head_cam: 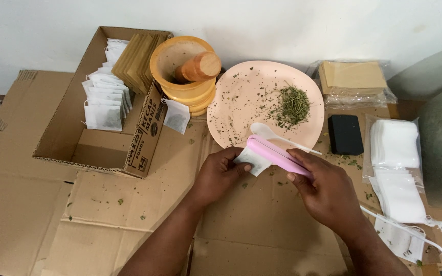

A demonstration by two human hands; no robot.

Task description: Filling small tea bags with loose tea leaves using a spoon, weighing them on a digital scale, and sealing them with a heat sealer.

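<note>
The left hand (220, 171) pinches one small white paper sachet (252, 160) between thumb and fingers. The right hand (324, 190) is clamped around a slim pink handheld sealer (274, 154), whose jaws close over the sachet's upper edge. The two hands are close together but do not touch. The sealer's rear end is hidden under the right palm, and both forearms are cut off at the bottom edge.

Directly beyond the hands lies one round pink plate (241, 92) carrying a heap of dried green herb (293, 105) and one white plastic spoon (272, 134). Beyond the left hand stand one wooden mortar with pestle (188, 71) and one open cardboard box (85, 135); the filled sachets inside it overlap and cannot be counted. One loose filled sachet (176, 116) leans beside it. Right of the right hand sit one black rectangular block (345, 134) and stacks of empty white sachets (395, 168), count indistinct.
</note>
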